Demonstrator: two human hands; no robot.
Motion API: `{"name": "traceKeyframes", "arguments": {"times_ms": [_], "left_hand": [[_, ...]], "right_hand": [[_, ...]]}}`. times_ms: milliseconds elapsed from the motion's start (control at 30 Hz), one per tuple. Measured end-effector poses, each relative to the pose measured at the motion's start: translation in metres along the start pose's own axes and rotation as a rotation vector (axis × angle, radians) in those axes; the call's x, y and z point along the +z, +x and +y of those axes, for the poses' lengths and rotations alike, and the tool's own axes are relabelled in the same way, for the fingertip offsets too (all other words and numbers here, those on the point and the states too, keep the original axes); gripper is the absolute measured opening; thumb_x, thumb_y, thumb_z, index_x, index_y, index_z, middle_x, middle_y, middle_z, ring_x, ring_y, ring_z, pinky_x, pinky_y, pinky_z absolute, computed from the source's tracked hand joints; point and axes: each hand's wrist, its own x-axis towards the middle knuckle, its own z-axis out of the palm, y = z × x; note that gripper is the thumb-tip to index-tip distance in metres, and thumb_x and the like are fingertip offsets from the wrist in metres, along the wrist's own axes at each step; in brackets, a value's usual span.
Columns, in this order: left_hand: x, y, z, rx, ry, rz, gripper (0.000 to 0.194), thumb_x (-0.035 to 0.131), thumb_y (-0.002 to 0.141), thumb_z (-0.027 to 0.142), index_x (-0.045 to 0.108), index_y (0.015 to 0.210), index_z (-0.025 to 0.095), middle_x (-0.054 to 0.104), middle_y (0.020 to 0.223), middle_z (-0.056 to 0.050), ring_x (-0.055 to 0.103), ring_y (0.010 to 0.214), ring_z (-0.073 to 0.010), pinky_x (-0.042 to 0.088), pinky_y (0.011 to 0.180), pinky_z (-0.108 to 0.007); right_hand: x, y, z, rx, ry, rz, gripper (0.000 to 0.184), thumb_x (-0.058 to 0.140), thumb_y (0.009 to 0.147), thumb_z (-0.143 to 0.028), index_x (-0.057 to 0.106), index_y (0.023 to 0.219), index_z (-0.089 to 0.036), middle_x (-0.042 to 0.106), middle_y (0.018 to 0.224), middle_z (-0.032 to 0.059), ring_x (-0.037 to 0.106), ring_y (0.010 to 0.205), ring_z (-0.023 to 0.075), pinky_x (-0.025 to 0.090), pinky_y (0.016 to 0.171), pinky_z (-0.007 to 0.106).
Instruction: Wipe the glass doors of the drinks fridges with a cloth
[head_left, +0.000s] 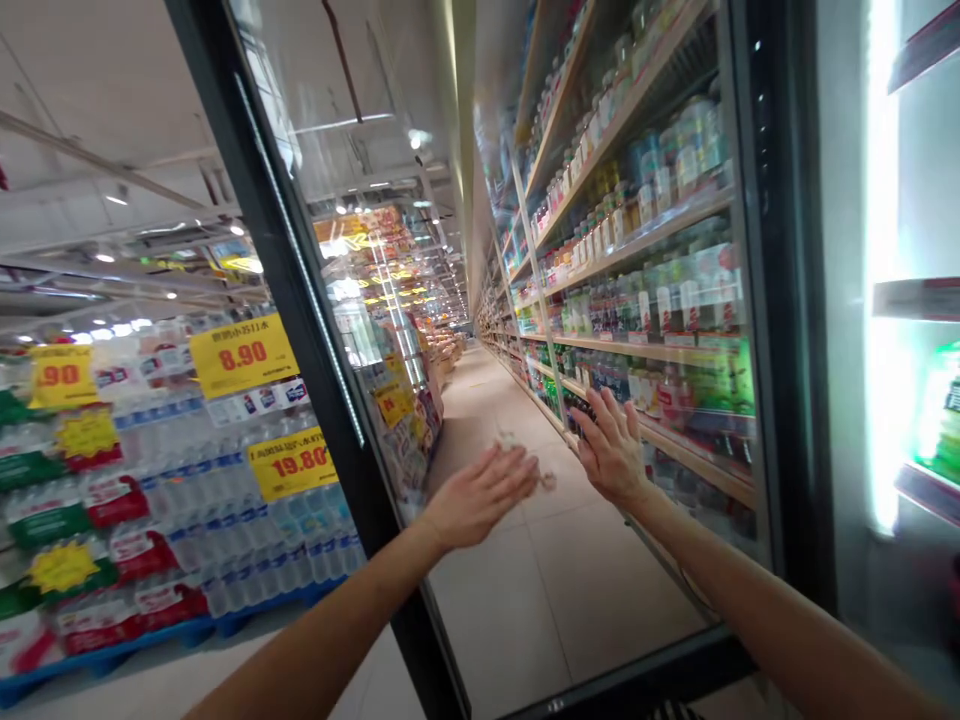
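Note:
A glass cooler door [555, 330] with a black frame [780, 300] stands in front of me, reflecting the shop aisle and drink shelves. My left hand [480, 497] reaches toward the glass, fingers stretched out flat and slightly blurred, holding nothing. My right hand [611, 445] is raised with fingers spread, palm toward the glass near its middle. Whether either palm touches the glass I cannot tell.
To the right the lit cooler interior [900, 330] shows shelves and a green bottle [946, 410]. On the left, stacked packs of bottled water [225, 520] sit on blue pallets under yellow price signs [241, 354]. Tiled floor [135, 685] lies below.

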Motion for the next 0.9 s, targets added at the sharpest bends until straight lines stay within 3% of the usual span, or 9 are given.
{"name": "traceKeyframes", "arguments": {"times_ms": [133,167,300,333,500,533,633,700,900], "left_hand": [[-0.001,0.017,-0.019,-0.505,0.107,0.106,0.044,0.047,0.084,0.021,0.044,0.128,0.02,0.04,0.139,-0.007,0.012,0.137,-0.0245,0.019,0.11,-0.045],[0.0,0.02,-0.018,-0.496,0.105,0.117,0.044,0.048,0.083,0.021,0.045,0.127,0.02,0.04,0.139,-0.007,0.011,0.138,-0.0251,0.018,0.111,-0.046],[0.004,0.03,-0.011,-0.061,0.017,0.017,0.042,0.046,0.084,0.025,0.045,0.127,0.021,0.038,0.141,-0.002,0.015,0.137,-0.0213,0.017,0.113,-0.039],[0.003,0.033,-0.016,-0.061,0.023,0.019,0.042,0.045,0.085,0.025,0.045,0.127,0.021,0.039,0.14,-0.001,0.016,0.137,-0.0204,0.018,0.113,-0.039],[-0.001,0.043,-0.044,-0.6,0.118,0.232,0.044,0.047,0.083,0.018,0.044,0.126,0.021,0.042,0.138,-0.008,0.012,0.138,-0.0231,0.024,0.109,-0.046],[0.001,0.043,-0.041,-0.564,0.103,0.218,0.044,0.047,0.083,0.018,0.043,0.127,0.021,0.041,0.138,-0.008,0.011,0.138,-0.0234,0.024,0.109,-0.047],[0.006,0.038,-0.018,-0.087,-0.006,0.065,0.044,0.043,0.085,0.02,0.041,0.129,0.022,0.039,0.14,-0.004,0.016,0.137,-0.02,0.022,0.111,-0.042],[0.006,0.038,-0.014,0.105,-0.049,-0.001,0.042,0.042,0.087,0.023,0.042,0.129,0.023,0.037,0.142,-0.002,0.021,0.135,-0.0176,0.022,0.111,-0.037],[0.0,0.052,-0.041,-0.437,0.072,0.118,0.041,0.043,0.086,0.02,0.044,0.127,0.019,0.039,0.14,-0.007,0.011,0.137,-0.0241,0.02,0.11,-0.046]], "right_hand": [[-0.004,0.002,0.021,0.116,-0.068,0.047,0.059,0.044,0.084,-0.025,0.025,0.139,-0.023,0.027,0.147,0.0108,0.021,0.136,0.026,0.017,0.108,0.052],[-0.004,0.002,0.025,0.145,-0.079,0.061,0.059,0.044,0.084,-0.026,0.024,0.14,-0.023,0.025,0.147,0.011,0.02,0.137,0.0265,0.017,0.108,0.053],[-0.002,0.001,0.028,0.149,-0.086,0.061,0.059,0.042,0.084,-0.025,0.023,0.14,-0.023,0.026,0.147,0.0104,0.02,0.137,0.0259,0.018,0.108,0.051],[-0.001,0.0,0.028,0.146,-0.085,0.06,0.059,0.042,0.084,-0.025,0.023,0.14,-0.023,0.026,0.147,0.0102,0.02,0.136,0.0257,0.018,0.108,0.051],[-0.001,-0.002,0.028,0.15,-0.071,0.073,0.059,0.042,0.084,-0.026,0.024,0.14,-0.024,0.026,0.147,0.0091,0.021,0.136,0.0255,0.018,0.108,0.05],[-0.001,-0.002,0.028,0.152,-0.072,0.073,0.059,0.041,0.084,-0.026,0.024,0.14,-0.024,0.026,0.147,0.0091,0.021,0.136,0.0254,0.018,0.108,0.05],[-0.001,-0.002,0.028,0.149,-0.077,0.058,0.058,0.04,0.084,-0.026,0.023,0.14,-0.024,0.027,0.147,0.0095,0.021,0.136,0.0253,0.018,0.108,0.05],[-0.001,-0.002,0.028,0.153,-0.084,0.055,0.058,0.039,0.084,-0.026,0.023,0.14,-0.024,0.028,0.146,0.0093,0.021,0.136,0.0251,0.019,0.108,0.05],[0.0,-0.004,0.028,0.162,-0.09,0.066,0.058,0.041,0.084,-0.025,0.025,0.139,-0.025,0.029,0.146,0.009,0.021,0.136,0.025,0.019,0.108,0.049]]}}
